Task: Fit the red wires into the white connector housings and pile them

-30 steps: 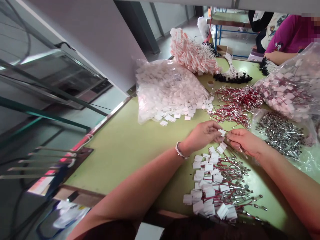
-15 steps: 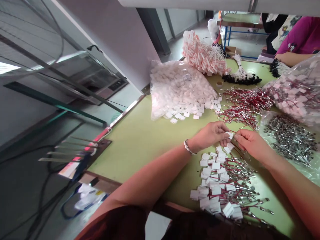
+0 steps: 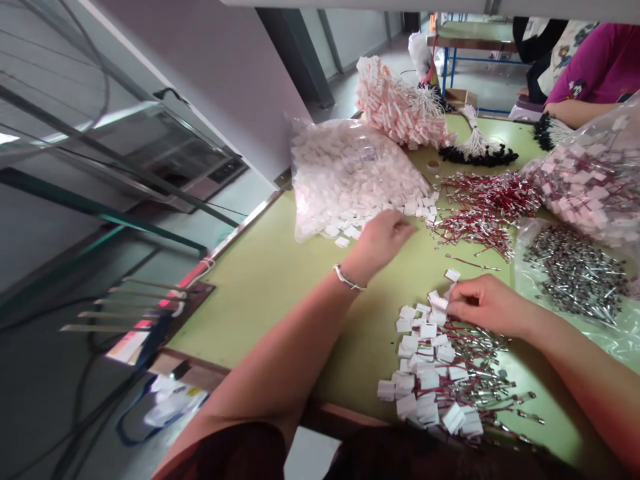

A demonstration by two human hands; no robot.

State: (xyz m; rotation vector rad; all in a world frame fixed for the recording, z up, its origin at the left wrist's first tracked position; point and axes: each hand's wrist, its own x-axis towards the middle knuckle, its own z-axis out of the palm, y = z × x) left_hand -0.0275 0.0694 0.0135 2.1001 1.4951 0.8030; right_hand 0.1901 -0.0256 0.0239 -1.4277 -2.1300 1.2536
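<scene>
My left hand, slightly blurred, hovers with curled fingers beside the loose white connector housings at the mouth of a clear bag. Whether anything is between its fingers, I cannot make out. My right hand is closed in a pinch at the top of a pile of red wires with white housings at one end and metal terminals at the other. Its fingertips are on a white housing. Just beyond them lies another white housing. A single red wire rests apart on the green table.
The bag of white housings stands at the back left. Loose red wires lie ahead, with small metal parts on clear plastic at right. Behind are a bagged bundle, pink-white bundles and a person's purple sleeve.
My hands were together at a white housing and red wire. The left has let go and moved left towards the loose housings; the right has come down and left onto the pile's top.
</scene>
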